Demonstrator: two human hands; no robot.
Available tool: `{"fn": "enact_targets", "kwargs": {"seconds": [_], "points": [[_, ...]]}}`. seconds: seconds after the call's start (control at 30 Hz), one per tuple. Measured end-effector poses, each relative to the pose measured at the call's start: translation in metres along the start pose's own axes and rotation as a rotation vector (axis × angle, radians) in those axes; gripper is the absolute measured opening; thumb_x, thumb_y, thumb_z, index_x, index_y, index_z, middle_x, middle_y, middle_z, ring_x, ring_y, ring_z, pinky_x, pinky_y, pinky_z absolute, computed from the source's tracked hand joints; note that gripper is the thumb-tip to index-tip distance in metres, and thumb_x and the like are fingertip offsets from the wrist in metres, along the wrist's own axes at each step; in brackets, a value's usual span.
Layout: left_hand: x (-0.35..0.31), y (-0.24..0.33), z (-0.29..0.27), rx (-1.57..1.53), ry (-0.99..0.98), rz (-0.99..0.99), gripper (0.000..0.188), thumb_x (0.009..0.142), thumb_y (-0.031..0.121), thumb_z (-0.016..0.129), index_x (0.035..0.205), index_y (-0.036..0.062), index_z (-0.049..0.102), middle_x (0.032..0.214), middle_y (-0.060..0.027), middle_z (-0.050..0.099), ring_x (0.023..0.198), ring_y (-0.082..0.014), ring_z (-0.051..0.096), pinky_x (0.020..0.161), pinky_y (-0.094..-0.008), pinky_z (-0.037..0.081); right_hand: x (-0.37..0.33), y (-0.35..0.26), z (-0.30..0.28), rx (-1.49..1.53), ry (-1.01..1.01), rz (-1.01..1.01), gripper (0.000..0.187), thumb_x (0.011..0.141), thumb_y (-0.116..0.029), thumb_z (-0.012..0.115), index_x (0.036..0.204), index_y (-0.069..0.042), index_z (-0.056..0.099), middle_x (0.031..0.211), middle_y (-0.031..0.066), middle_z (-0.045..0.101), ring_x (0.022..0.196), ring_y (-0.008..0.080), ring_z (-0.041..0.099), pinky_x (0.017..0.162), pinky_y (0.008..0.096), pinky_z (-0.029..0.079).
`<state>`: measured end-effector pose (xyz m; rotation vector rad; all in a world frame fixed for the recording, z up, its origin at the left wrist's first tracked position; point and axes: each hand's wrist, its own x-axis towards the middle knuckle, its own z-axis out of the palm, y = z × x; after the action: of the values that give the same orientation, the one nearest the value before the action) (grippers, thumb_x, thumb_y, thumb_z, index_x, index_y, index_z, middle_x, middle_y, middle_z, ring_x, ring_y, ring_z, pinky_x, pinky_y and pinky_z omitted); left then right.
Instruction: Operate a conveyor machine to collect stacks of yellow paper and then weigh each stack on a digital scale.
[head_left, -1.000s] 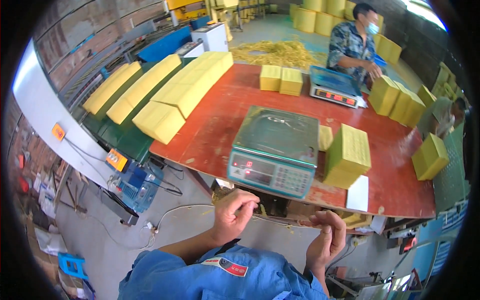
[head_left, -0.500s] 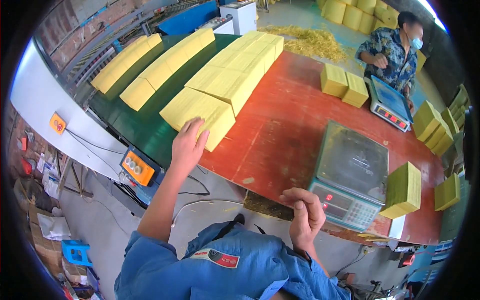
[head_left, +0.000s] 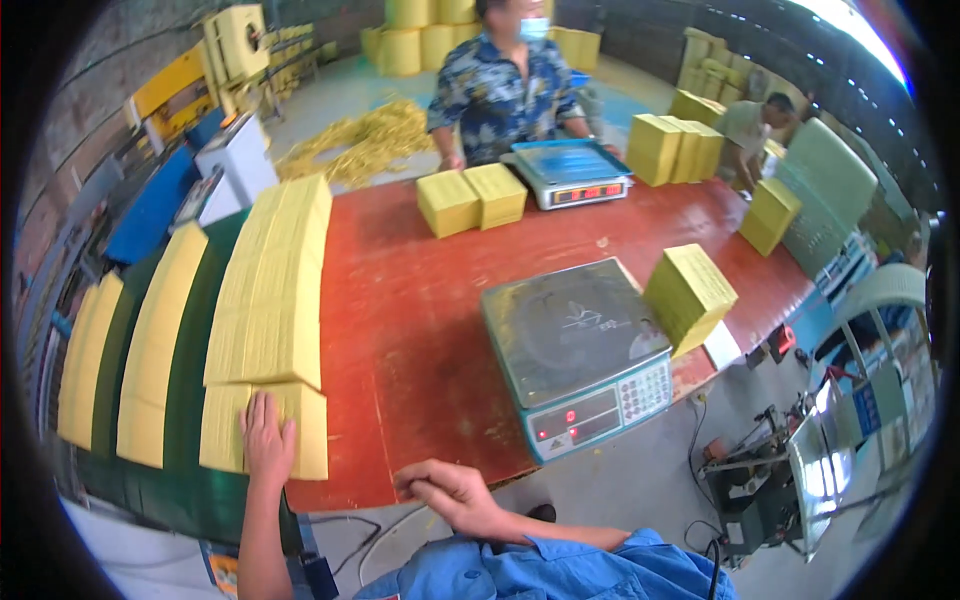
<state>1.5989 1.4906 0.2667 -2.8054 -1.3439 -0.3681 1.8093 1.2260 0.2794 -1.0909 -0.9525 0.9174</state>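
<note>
My left hand (head_left: 268, 437) lies with its fingers stretched over the top of the nearest yellow paper stack (head_left: 308, 428). This stack sits at the near end of a long row of yellow paper stacks (head_left: 268, 290), with a thin gap between them. Near the red table's front edge, my right hand (head_left: 455, 493) hovers with its fingers curled in, and I see nothing in them. To the right of that hand stands a digital scale (head_left: 570, 335) with a bare dark plate and a lit red display.
Two narrower yellow rows (head_left: 160, 360) lie on the green belt (head_left: 195, 300) at left. More stacks (head_left: 690, 295) stand on the red table (head_left: 420, 290). Across it, a masked person (head_left: 510, 90) stands behind a second scale (head_left: 570, 170); another person (head_left: 752, 135) bends at far right.
My view has swung to the right. My left hand has stayed on the near stack. The right hand has moved left, away from the scale's front, and its fingers are more curled.
</note>
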Motion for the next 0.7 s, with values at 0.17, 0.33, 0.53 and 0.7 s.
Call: {"fn": "enact_targets", "kwargs": {"seconds": [0.17, 0.33, 0.53, 0.7], "points": [[-0.007, 0.015, -0.006, -0.014, -0.042, 0.052, 0.065, 0.092, 0.026, 0.058, 0.145, -0.0054, 0.037, 0.152, -0.0222, 0.037, 0.144, -0.0354, 0.030, 0.122, -0.0503, 0.014, -0.015, 0.005, -0.003, -0.041, -0.134, 0.053, 0.020, 0.099, -0.011, 0.055, 0.113, 0.000, 0.064, 0.095, 0.0078, 0.068, 0.085, 0.0153, 0.065, 0.076, 0.0302, 0.053], [-0.024, 0.059, -0.006, -0.167, -0.070, 0.201, 0.071, 0.087, 0.025, 0.060, 0.145, -0.0078, 0.036, 0.152, -0.0280, 0.033, 0.143, -0.0411, 0.029, 0.118, -0.0510, 0.024, -0.034, 0.063, -0.030, -0.034, -0.250, 0.353, 0.027, 0.100, -0.015, 0.054, 0.124, -0.002, 0.060, 0.114, 0.0073, 0.066, 0.098, 0.0145, 0.063, 0.087, 0.0308, 0.051], [-0.060, 0.171, -0.037, -0.156, 0.019, 0.416, 0.050, 0.095, 0.020, 0.052, 0.136, -0.0068, 0.047, 0.142, -0.0291, 0.046, 0.131, -0.0423, 0.045, 0.112, -0.0481, 0.035, -0.061, 0.129, -0.053, 0.290, -0.224, 0.603, 0.047, 0.094, -0.021, 0.059, 0.139, -0.008, 0.053, 0.127, 0.0039, 0.059, 0.106, 0.0165, 0.059, 0.091, 0.0342, 0.048], [-0.073, 0.212, -0.037, -0.202, -0.152, 0.417, 0.065, 0.094, 0.028, 0.051, 0.145, -0.0085, 0.035, 0.153, -0.0298, 0.031, 0.143, -0.0450, 0.027, 0.118, -0.0498, 0.024, -0.073, 0.170, -0.066, 0.379, -0.109, 0.559, 0.031, 0.095, -0.017, 0.058, 0.124, -0.007, 0.061, 0.115, 0.0000, 0.062, 0.104, 0.0128, 0.058, 0.089, 0.0303, 0.048]]}}
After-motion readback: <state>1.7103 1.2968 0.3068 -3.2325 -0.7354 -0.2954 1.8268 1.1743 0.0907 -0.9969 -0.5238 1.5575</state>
